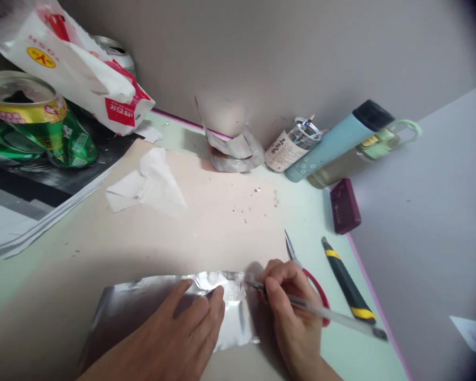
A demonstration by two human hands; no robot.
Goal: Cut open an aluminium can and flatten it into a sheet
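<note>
A shiny silver sheet [130, 312], like flattened can metal or foil, lies on the table in front of me. My left hand [190, 323] rests flat on it with fingers spread. In my right hand [293, 312] is a clear pen [333, 312] with a dark end cap, gripped as for writing. Its tip meets the sheet near the upper right part, where faint marks show. Red-handled scissors [317, 286] lie partly hidden behind my right hand.
Right of the scissors lies a black and yellow utility knife [349, 280]. Behind stand a pen holder [287, 151], a blue bottle [333, 143] and a maroon box [345, 206]. A crumpled tissue [150, 182], a cut silver piece [238, 153] and a crushed green can [35, 127] are farther left.
</note>
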